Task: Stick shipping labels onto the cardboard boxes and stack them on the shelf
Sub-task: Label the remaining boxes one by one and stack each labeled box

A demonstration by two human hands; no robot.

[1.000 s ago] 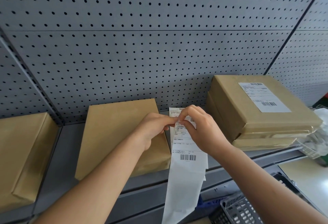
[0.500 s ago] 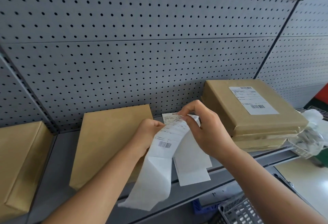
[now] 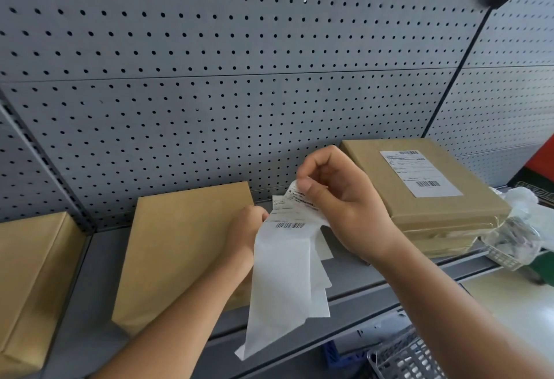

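A grey metal shelf (image 3: 90, 288) under grey perforated wall panels (image 3: 239, 108) carries a plain brown cardboard box (image 3: 180, 243), with a labelled brown box stack (image 3: 473, 204) at right. Just right of the plain box, the white barcoded shipping label (image 3: 289, 222) hangs between the right hand (image 3: 338, 198), pinching its top, and the left hand (image 3: 245, 237), pinching its left edge

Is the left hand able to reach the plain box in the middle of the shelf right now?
Likely yes: the left hand is right in front of that box, nothing between, though it is busy pinching the label strip.
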